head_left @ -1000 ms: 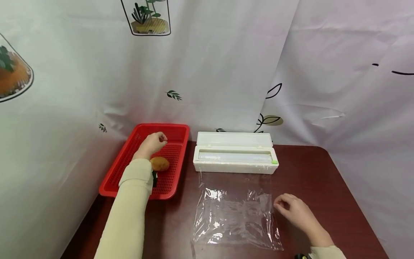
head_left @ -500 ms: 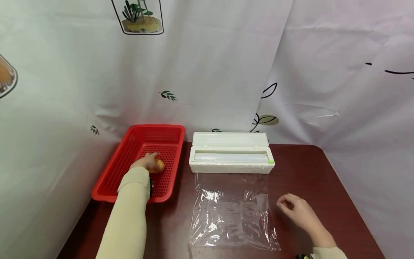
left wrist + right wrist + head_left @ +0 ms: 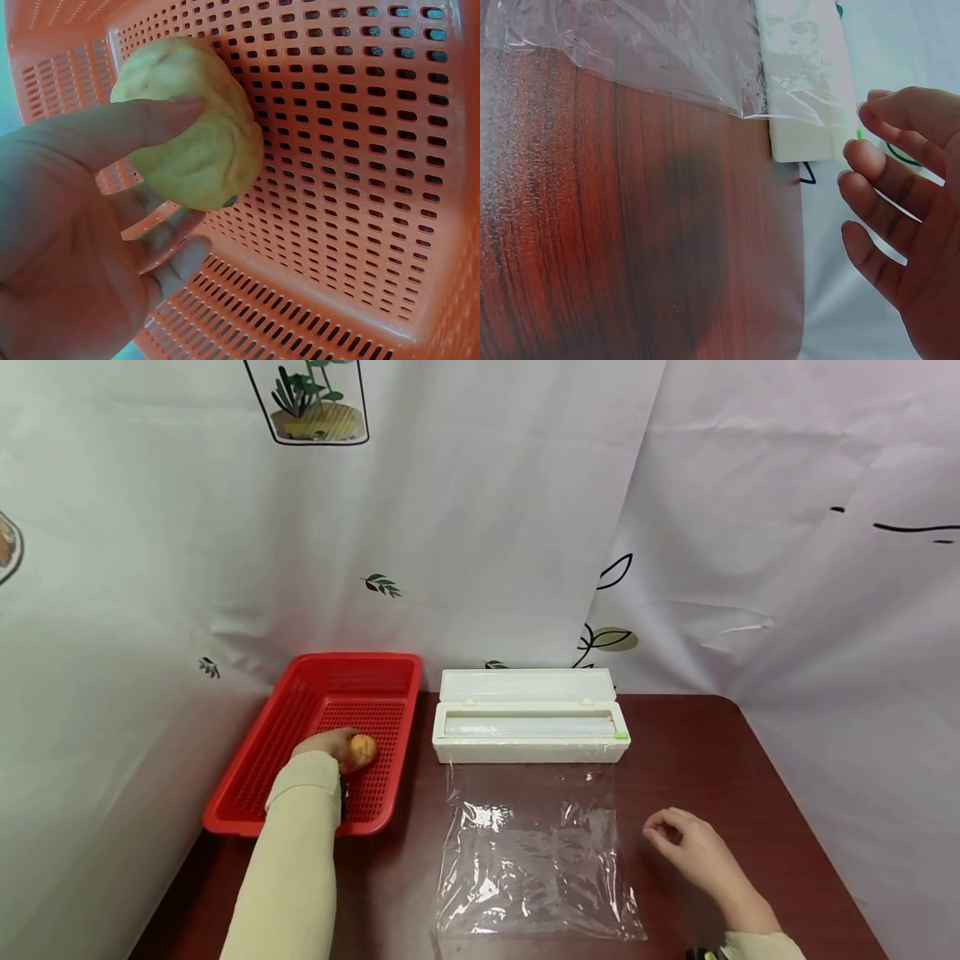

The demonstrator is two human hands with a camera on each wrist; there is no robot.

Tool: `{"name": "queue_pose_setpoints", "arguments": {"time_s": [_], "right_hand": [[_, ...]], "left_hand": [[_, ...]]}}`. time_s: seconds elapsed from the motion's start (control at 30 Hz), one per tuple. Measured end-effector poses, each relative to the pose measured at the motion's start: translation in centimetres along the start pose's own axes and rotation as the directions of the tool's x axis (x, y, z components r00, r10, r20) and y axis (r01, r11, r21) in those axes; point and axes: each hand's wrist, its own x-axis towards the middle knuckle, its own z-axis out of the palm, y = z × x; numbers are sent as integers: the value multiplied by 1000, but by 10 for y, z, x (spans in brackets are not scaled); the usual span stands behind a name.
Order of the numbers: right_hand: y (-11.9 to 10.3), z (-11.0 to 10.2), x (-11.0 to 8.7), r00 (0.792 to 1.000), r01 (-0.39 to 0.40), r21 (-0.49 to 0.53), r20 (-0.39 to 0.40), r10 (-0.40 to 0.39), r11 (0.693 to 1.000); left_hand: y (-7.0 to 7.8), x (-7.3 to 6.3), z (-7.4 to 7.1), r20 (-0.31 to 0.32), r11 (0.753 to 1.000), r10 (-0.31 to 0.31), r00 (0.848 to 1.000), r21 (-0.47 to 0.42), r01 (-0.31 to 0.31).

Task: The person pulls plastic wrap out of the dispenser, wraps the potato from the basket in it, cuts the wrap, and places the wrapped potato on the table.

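In the red basket (image 3: 405, 727), my left hand (image 3: 325, 745) grips a lumpy yellow-orange fruit (image 3: 363, 750). The left wrist view shows the thumb across the near face of the fruit (image 3: 199, 154), with the other fingers curled below and behind it. A dark spot marks one end. My right hand (image 3: 693, 852) hovers over the right side of the table, its fingers loosely curled and holding nothing. It is nearest to a sheet of clear plastic wrap (image 3: 536, 877), which lies spread on the table from a white wrap dispenser (image 3: 528, 750).
The dispenser's lid (image 3: 528, 686) stands up at the back, with a roll of wrap (image 3: 528, 727) inside and a green slider (image 3: 621, 735) at its right end. Behind the dark red-brown table (image 3: 712, 760) hangs a printed white curtain (image 3: 480, 510).
My left hand has come down from above the basket onto the fruit and taken hold of it. The right hand stays nearly still. The head view has shifted slightly to the right.
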Motion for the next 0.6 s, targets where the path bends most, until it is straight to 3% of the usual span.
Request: {"name": "queue_pose_setpoints", "arguments": {"time_s": [0.07, 0.2, 0.33, 0.4, 0.5, 0.6], "right_hand": [[-1, 1, 1, 1000, 1, 0, -3, -1, 1000], [-1, 3, 4, 1000, -10, -11, 5, 10, 1000], [-1, 5, 8, 999, -31, -13, 27, 32, 999], [0, 6, 11, 999, -39, -12, 37, 40, 999], [-1, 9, 13, 998, -42, -13, 49, 43, 999], [-1, 11, 15, 997, -52, -10, 50, 52, 999]], "left_hand": [[-3, 1, 0, -2, 1000, 1, 1000, -23, -1], [-4, -1, -6, -28, 998, 48, 998, 36, -47], [6, -7, -18, -125, 985, 134, 983, 126, -118], [14, -10, -23, -193, 981, 176, 965, 112, -156], [27, -20, -30, -305, 973, 232, 924, 87, -215], [38, -31, -31, -376, 965, 261, 889, 69, -255]]}}
